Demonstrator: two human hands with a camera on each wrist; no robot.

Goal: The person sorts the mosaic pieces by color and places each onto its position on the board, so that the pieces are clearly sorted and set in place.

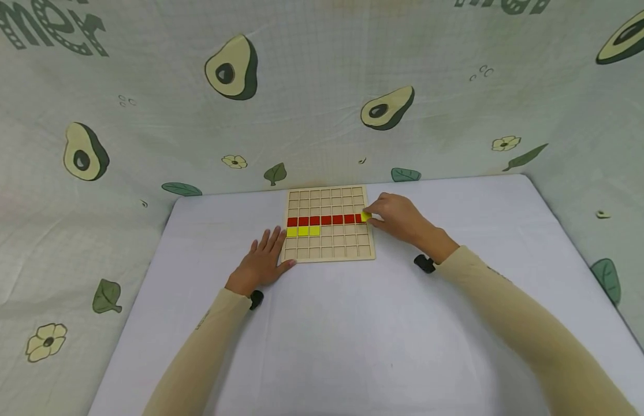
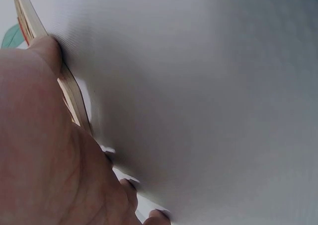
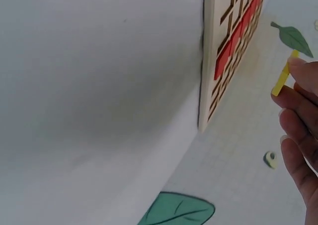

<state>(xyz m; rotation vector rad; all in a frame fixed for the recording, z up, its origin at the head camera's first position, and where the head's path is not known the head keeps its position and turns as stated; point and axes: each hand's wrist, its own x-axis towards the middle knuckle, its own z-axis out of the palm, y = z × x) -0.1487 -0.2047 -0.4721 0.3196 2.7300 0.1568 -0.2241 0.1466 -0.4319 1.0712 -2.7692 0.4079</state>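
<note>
A wooden grid board point(image 1: 329, 252) lies flat toward the back of the table. One row of its cells is filled with red square tiles point(image 1: 326, 220); in the row nearer me, three yellow tiles point(image 1: 303, 231) fill the cells from the left edge. My left hand point(image 1: 260, 260) rests at the board's left side with fingers spread, its thumb at the near left corner. Between thumb and fingertips my right hand point(image 1: 399, 218) pinches a yellow tile point(image 3: 282, 79), held above the board's right edge near the end of the red row.
The board stands on a white-covered table point(image 1: 342, 346). Behind and beside it hangs a pale cloth point(image 1: 311, 86) printed with avocados, leaves and flowers. Dark wrist-worn devices sit at the left wrist point(image 1: 256, 299) and the right wrist point(image 1: 424, 263).
</note>
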